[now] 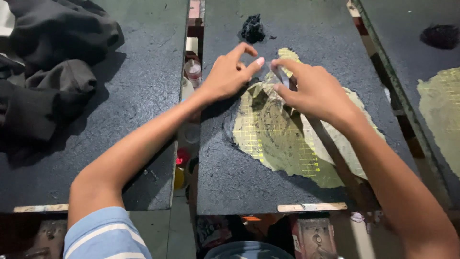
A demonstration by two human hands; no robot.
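Fingers (250, 62) of both hands pinch a small pale strip (279, 74) above the worn desk (230, 172) (best kept taut, peeled slowly).

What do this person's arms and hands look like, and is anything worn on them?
Both arms are bare from the elbow down. The left hand and right hand wear no gloves, and no rings, watch or bracelets show. Only the left upper arm is covered, by a short sleeve in light blue with white stripes. The right upper arm is out of view.
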